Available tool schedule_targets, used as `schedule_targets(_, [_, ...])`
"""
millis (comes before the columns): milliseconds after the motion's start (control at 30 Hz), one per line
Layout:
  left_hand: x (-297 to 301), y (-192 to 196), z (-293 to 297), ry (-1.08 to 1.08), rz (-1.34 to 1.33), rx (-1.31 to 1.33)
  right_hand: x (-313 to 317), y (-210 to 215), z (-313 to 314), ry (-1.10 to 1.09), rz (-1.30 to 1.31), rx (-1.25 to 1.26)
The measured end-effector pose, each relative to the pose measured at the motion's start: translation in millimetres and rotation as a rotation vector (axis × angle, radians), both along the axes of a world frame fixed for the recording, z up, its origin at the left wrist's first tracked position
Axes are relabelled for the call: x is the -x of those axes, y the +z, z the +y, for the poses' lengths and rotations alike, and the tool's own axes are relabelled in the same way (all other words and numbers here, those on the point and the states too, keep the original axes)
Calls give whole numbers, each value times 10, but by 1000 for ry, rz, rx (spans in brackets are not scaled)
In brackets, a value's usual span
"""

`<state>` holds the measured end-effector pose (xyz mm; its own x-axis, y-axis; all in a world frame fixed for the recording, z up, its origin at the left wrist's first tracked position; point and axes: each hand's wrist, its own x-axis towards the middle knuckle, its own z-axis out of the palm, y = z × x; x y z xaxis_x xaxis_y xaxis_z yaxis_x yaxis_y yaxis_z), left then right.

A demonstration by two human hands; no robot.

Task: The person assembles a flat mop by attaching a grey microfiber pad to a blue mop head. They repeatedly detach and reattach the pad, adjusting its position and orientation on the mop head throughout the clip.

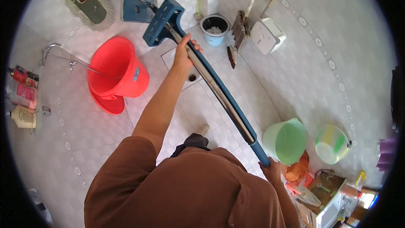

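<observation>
I hold a long mop (219,90) with a blue and metal shaft. My left hand (185,52) grips the shaft high up, just below the blue squeeze head (162,21). Low at the right, my right hand (270,169) is closed around the blue end of the handle. The mop head points toward the far wall, above the white tiled floor (198,109) and a small floor drain (192,77).
A red bucket (116,69) stands left on a red lid. A flat dust mop (86,0) and a blue mop plate (135,0) lean at the far wall. Beyond are a blue bin (214,27), a broom (242,25), a white box (268,36). A green bucket (287,141) sits right.
</observation>
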<state>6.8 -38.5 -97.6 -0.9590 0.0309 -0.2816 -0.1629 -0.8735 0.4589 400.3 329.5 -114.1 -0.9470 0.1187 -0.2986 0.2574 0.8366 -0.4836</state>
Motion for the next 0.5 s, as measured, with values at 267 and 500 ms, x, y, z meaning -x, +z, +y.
schedule_targets(267, [-24, 68, -44, 51, -83, 52, 81, 239, -95, 10, 36, -160])
schedule_targets(500, [98, -109, -285, -60, 164, 13, 57, 425, 37, 21, 92, -119])
